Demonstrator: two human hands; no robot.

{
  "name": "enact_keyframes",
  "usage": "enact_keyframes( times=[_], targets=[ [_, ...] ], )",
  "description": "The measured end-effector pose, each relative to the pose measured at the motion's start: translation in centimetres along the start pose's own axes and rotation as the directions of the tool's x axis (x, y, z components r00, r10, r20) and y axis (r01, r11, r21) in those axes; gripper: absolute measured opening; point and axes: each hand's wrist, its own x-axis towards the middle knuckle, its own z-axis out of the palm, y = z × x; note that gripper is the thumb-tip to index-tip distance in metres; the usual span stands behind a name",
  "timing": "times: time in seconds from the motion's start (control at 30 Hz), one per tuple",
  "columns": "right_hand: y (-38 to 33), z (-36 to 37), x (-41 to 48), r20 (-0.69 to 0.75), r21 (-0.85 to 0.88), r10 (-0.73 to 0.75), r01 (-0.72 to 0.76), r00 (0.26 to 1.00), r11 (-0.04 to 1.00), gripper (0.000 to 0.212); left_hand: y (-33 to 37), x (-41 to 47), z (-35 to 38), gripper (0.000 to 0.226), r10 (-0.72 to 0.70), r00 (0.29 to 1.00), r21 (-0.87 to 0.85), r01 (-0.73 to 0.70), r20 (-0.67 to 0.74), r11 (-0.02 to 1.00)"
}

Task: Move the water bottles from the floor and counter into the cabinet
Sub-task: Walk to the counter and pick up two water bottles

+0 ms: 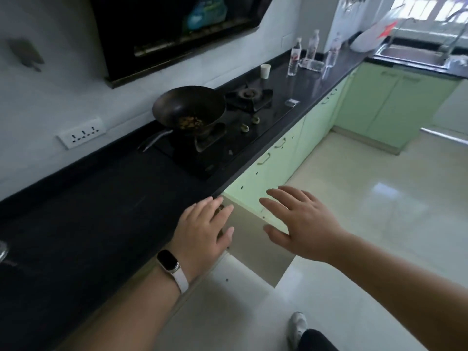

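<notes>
Several clear water bottles stand far off on the black counter (101, 211): one with a red label (295, 58), another behind it (312, 46), a third (333, 53) nearer the edge, and one lying on its side (312, 64). Below the counter a green cabinet door (255, 249) stands swung open toward me. My left hand (202, 231) hovers over the counter edge at the door's top, fingers straight, holding nothing. My right hand (301, 221) is spread flat over the open door's outer side, also holding nothing. The cabinet's inside is hidden.
A wok (188, 107) with food sits on the gas stove (228, 130), a white cup (265, 71) beyond it. A sink (415, 55) and a white bag (372, 36) lie at the far right. More green cabinets (390, 102) line the glossy floor (379, 211). My shoe (297, 325) shows below.
</notes>
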Motion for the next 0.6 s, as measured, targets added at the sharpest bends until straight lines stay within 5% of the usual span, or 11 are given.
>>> enact_keyframes(
  times=[0.6],
  targets=[
    [23.9,-0.5,-1.6,-0.042,0.091,0.222,-0.218,0.974,0.972,0.054,12.7,21.6,8.9,0.046,0.208,0.978,0.027,-0.208,0.032,0.978]
  ],
)
